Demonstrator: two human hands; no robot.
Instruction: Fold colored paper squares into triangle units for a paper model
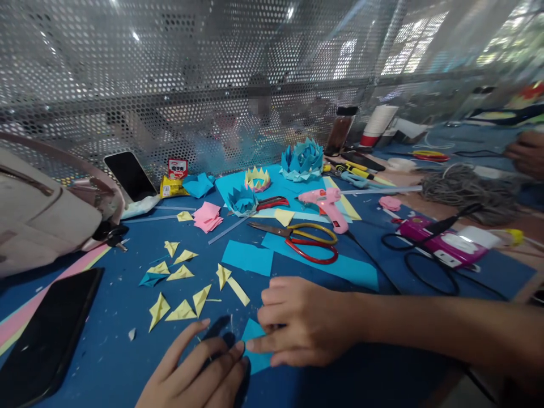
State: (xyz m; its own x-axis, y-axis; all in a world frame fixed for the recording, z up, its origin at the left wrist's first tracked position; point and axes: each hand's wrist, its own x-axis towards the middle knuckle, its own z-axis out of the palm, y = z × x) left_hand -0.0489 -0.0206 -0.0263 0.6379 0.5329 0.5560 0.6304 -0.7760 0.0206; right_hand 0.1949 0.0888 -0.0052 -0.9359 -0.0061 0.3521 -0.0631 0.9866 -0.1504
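My left hand (193, 371) and my right hand (300, 320) both press on a small light-blue paper piece (254, 331) lying on the dark blue table (106, 345) at the near edge. The fingertips of both hands meet on the paper's left corner. Several folded yellow paper pieces (181, 280) lie scattered just beyond my left hand, with one teal folded piece (149, 279) among them. A light-blue paper rectangle (247, 258) lies beyond my right hand.
Red-and-yellow scissors (304, 241), a pink glue gun (329, 207), pink folded papers (207, 216), blue paper flowers (302, 160) and a small crown (257, 179) lie mid-table. A black phone (46, 334) and a bag (42, 209) are left; another person's hand (525, 153) far right.
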